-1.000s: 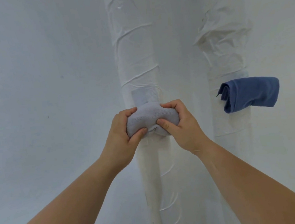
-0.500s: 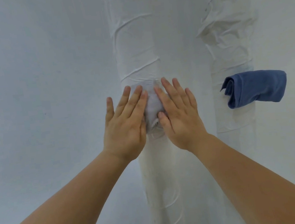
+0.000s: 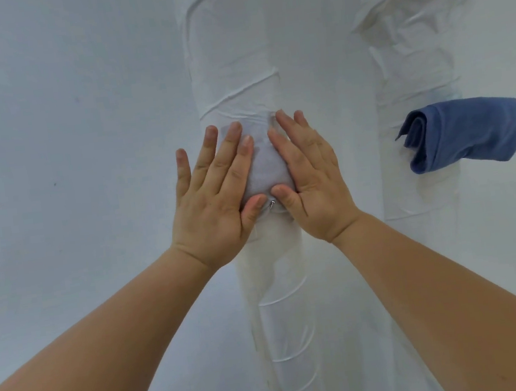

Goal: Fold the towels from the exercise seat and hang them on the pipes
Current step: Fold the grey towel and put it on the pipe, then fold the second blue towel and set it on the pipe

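One left hand (image 3: 215,197) and one right hand (image 3: 309,176), fingers (image 3: 229,153) straight, pressing grey towel (image 3: 264,165) against pipe (image 3: 236,69); blue towel (image 3: 465,133) hung on second pipe (image 3: 408,59).

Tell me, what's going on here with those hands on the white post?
A person is hanging folded towels on two white-wrapped pipes. Both the left hand and the right hand press flat, fingers straight, on a pale grey towel against the nearer pipe. A small metal tip, perhaps a hook, pokes out below the towel between the thumbs. A folded blue towel already hangs on the other pipe to the right.
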A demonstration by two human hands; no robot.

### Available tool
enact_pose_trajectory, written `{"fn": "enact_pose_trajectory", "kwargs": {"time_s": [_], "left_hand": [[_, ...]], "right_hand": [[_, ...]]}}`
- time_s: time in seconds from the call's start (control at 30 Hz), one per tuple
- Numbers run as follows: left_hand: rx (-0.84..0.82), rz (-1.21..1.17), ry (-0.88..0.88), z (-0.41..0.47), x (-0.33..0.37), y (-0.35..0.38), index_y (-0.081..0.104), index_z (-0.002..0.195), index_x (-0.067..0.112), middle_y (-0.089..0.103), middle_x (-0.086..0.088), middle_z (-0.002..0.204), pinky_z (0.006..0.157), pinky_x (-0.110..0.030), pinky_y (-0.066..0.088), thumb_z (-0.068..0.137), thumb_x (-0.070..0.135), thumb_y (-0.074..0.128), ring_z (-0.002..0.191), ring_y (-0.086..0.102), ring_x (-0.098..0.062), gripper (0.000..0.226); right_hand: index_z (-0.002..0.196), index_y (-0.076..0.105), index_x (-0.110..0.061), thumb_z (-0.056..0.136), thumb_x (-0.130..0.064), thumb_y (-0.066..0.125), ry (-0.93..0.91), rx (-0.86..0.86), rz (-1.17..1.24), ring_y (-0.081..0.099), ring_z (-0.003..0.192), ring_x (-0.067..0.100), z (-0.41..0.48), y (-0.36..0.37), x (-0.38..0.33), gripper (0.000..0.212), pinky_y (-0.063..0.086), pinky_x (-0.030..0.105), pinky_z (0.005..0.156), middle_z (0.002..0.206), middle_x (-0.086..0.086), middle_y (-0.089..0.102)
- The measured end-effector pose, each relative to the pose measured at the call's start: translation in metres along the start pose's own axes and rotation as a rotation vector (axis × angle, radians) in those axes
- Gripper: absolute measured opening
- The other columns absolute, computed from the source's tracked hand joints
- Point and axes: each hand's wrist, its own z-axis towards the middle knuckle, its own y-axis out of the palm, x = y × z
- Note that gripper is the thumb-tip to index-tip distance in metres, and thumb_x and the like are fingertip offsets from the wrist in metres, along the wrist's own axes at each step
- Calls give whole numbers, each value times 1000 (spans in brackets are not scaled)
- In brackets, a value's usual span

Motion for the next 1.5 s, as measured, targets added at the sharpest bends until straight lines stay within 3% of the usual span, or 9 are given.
{"fn": "enact_pose_trajectory", "kwargs": {"time_s": [0.13,0.3,0.43,0.67,0.8,1.0,1.17,1.4,1.5], "left_hand": [[-77,12,-29,-3,3,-6,20,159,13,19,-6,167,124,-62,9,104,57,25,156,16,-33,71],[-255,33,-128,-6,15,-23,-10,159,24,-12,7,168,126,-55,-6,103,58,14,158,-8,-20,70],[-358,109,-156,-4,20,-37,-18,158,26,-17,6,169,124,-55,-11,103,58,10,156,-17,-17,70],[-419,94,-210,-8,28,-68,-21,158,27,-27,11,166,121,-51,-23,104,58,12,154,-25,-14,70],[-462,61,-246,-13,31,-96,-24,158,23,-33,9,164,123,-57,-15,104,51,13,152,-29,-17,71],[-452,-61,-256,-38,23,-146,-19,159,24,-25,5,167,124,-56,-11,105,53,16,155,-21,-20,70],[-510,-182,-220,-88,26,-185,-18,159,29,-25,2,168,125,-58,-8,102,58,16,156,-19,-24,73],[-597,-425,-138,-177,48,-235,-1,161,34,-15,-3,171,125,-59,-3,97,63,15,158,-8,-30,72],[-677,-528,-107,-205,77,-253,5,162,33,-13,-4,171,124,-60,-3,98,62,24,157,-8,-31,73]], "right_hand": [[157,18,-24,101,-62,26,80,-40,-18,14,156,31,-11,-4,-8,68,23,58,120,167,9,20],[156,-13,-40,103,-58,23,200,-198,-74,-9,157,16,-25,-19,-20,67,5,48,127,167,-12,-13],[150,-25,-45,102,-57,16,279,-330,-188,-22,154,14,-23,-38,-34,65,-5,47,126,165,-16,-25],[157,-20,-33,103,-57,12,391,-427,-354,-23,153,18,-22,-60,-62,67,-7,51,125,166,-11,-25],[156,-22,-33,103,-59,15,451,-410,-367,-25,153,17,-23,-74,-88,69,-8,49,125,164,-12,-29],[157,-22,-32,102,-59,13,514,-431,-443,-25,153,18,-37,-101,-143,70,-6,49,126,164,-10,-31],[158,-16,-34,103,-59,19,648,-439,-471,-23,153,17,-68,-116,-212,70,-6,48,126,166,-9,-27],[158,-10,-42,101,-62,22,854,-563,-569,-21,154,21,-133,-136,-336,68,-4,52,125,167,-4,-25],[157,-6,-46,100,-64,25,918,-606,-642,-17,155,23,-163,-161,-382,68,-3,53,124,168,-2,-22]]}}
